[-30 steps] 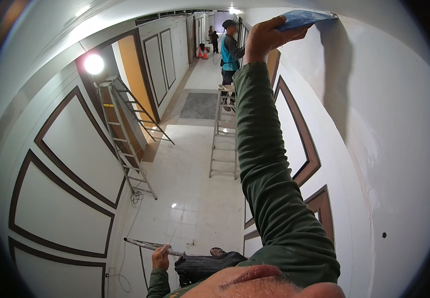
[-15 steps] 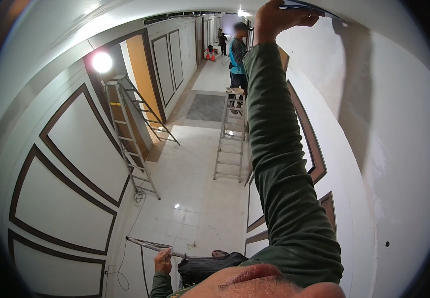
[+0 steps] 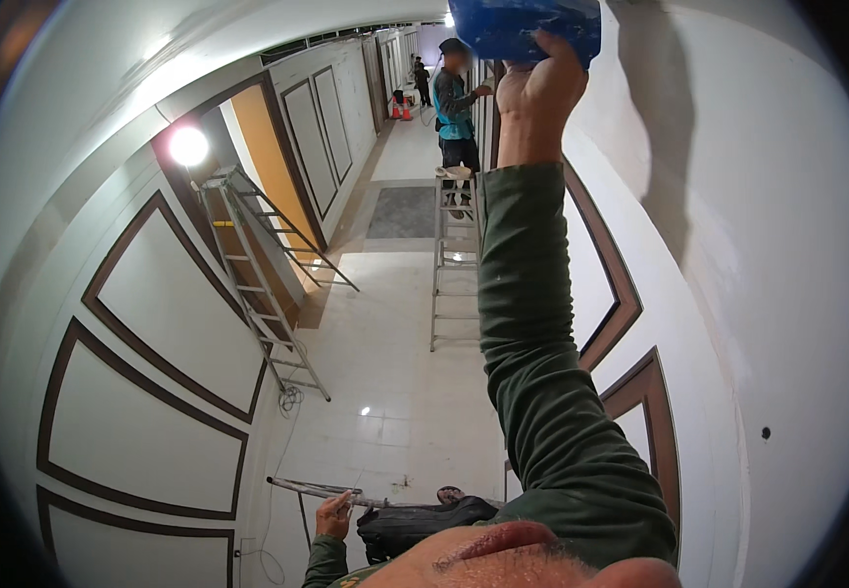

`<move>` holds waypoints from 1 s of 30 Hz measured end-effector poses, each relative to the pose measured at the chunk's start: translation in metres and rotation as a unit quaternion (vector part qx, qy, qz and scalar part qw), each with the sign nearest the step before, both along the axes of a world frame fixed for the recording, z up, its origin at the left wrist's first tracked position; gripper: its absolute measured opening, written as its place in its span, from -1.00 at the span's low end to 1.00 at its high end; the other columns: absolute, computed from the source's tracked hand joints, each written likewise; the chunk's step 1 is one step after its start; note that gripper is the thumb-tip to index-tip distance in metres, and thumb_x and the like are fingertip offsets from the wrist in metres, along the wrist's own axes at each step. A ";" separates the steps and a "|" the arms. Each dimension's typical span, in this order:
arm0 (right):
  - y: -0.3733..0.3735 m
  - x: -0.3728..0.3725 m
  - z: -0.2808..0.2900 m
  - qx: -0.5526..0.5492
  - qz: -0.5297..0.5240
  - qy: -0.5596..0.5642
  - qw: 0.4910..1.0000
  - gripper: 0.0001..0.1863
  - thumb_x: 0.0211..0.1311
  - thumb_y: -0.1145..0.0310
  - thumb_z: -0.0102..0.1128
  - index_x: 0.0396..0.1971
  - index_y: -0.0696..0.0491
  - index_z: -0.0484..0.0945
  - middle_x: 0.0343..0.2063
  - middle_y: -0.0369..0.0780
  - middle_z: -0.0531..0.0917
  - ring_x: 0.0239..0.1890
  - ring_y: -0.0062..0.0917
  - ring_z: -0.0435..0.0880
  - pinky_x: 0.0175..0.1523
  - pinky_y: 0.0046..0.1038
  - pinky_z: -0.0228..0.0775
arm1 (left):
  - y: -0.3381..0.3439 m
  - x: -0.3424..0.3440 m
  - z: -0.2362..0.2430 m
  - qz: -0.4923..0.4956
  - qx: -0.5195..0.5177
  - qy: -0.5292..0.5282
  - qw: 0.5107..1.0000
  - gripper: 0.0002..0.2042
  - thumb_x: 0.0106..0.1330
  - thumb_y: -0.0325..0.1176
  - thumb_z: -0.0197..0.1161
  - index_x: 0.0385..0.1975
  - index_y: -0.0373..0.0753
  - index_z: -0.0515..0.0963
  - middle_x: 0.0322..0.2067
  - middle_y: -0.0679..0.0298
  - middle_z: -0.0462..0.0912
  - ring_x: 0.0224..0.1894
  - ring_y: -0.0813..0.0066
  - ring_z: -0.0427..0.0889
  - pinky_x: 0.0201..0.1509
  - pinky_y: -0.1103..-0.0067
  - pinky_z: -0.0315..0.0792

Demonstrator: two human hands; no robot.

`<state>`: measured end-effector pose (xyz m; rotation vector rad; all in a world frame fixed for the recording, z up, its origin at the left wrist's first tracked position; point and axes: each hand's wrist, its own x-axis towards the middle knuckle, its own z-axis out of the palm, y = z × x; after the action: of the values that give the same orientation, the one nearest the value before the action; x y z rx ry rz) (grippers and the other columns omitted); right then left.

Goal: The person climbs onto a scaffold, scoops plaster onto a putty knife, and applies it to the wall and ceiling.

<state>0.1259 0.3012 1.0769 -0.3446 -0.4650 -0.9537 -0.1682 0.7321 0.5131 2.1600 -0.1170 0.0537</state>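
While the green right sleeve (image 3: 527, 265) points up high, the right hand (image 3: 542, 93) holds a flat blue tool (image 3: 523, 29) at the top of the view. The thumb is pressed on the near side of the blue tool, and the other fingers are hard to see behind it. Pale smears mark the blue tool, and its top is cut off by the edge of the view. I cannot tell if it touches anything up there. Just to its right, a dark shadow (image 3: 665, 137) lies on the white wall (image 3: 797, 294). Lower on that wall is 1 small dark hole (image 3: 766, 433).

Down low, the left hand (image 3: 333, 514) is by a metal bar (image 3: 297, 485). Its fingers are curled, but I cannot tell if they hold the bar or something thin. Just right of it is some black cloth (image 3: 415, 529).

Farther off, 2 metal ladders stand on the pale floor (image 3: 375, 333): a left ladder (image 3: 248, 265) near a bright round lamp (image 3: 188, 146), and a right ladder (image 3: 455, 294). Past the right ladder is a person (image 3: 455, 118) in a blue vest, with 1 hand up by the wall.
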 end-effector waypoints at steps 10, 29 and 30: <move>-0.001 -0.042 0.008 -0.071 0.172 -0.208 0.960 -0.66 -0.22 0.68 0.00 -0.30 0.18 0.45 -0.29 -0.18 0.53 -0.19 -0.33 0.52 0.03 -0.31 0.37 | 0.022 -0.014 0.013 -0.012 0.008 0.018 1.000 -0.71 0.10 -0.53 0.15 -0.16 -0.12 0.58 -0.44 0.07 0.58 -0.36 0.16 0.58 -0.26 0.43 0.46; 0.025 -0.171 0.000 -0.127 0.123 -0.247 0.953 -0.73 -0.17 0.72 0.00 -0.37 0.19 0.48 -0.34 -0.15 0.59 -0.23 -0.36 0.55 0.02 -0.37 0.36 | 0.040 -0.039 0.002 -0.030 0.028 0.020 0.999 -0.72 0.12 -0.49 0.13 -0.15 -0.10 0.58 -0.47 0.10 0.56 -0.39 0.21 0.57 -0.26 0.46 0.45; 0.030 -0.180 -0.009 -0.111 0.074 -0.235 0.963 -0.59 -0.15 0.67 0.05 -0.16 0.19 0.38 -0.20 -0.11 0.51 -0.09 -0.28 0.46 0.08 -0.18 0.28 | 0.037 -0.036 0.009 -0.033 0.026 0.019 0.999 -0.72 0.12 -0.49 0.13 -0.15 -0.10 0.58 -0.47 0.10 0.56 -0.39 0.21 0.57 -0.26 0.46 0.45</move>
<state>-0.0543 0.3312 1.0675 -0.2788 -1.0253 -0.8365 -0.2046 0.7693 0.5221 2.2064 -0.1703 -0.0284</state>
